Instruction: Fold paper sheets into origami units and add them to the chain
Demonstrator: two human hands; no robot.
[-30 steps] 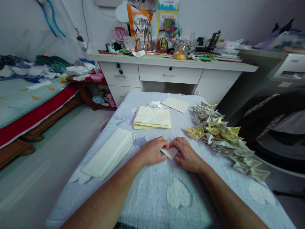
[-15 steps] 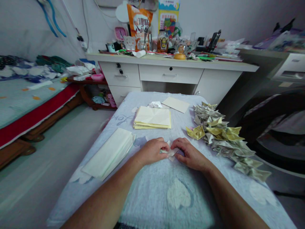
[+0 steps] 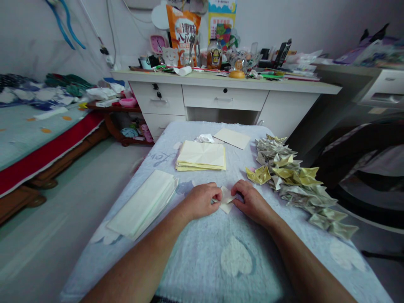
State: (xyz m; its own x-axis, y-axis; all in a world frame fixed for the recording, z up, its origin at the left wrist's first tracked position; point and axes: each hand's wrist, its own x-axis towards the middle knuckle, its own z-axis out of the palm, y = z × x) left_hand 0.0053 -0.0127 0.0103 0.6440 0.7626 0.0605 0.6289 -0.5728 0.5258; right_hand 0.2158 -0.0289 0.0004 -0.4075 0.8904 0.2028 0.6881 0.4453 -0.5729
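A small pale folded paper (image 3: 226, 201) lies on the cloth-covered table, between my two hands. My left hand (image 3: 204, 199) pinches its left side, fingers curled. On the other side my right hand (image 3: 249, 199) has thumb and forefinger closed on the paper's right edge. Farther back sits a stack of cream and yellow paper sheets (image 3: 200, 155). To the left lies a bundle of long folded white paper (image 3: 143, 204). Rows of folded paper pieces (image 3: 296, 185), grey and gold, stand at the right, with one gold folded piece (image 3: 258, 174) nearest my right hand.
Behind the stack are a crumpled white tissue (image 3: 204, 138) and a flat cream sheet (image 3: 232, 138). A white cabinet (image 3: 225, 97) crowded with jars and bags stands beyond the table (image 3: 189, 269). A bed (image 3: 47, 139) is at left, a washing machine (image 3: 372, 147) at right.
My right hand has shifted slightly right and up, away from my left hand. More of the small paper shows between them, spread a little wider.
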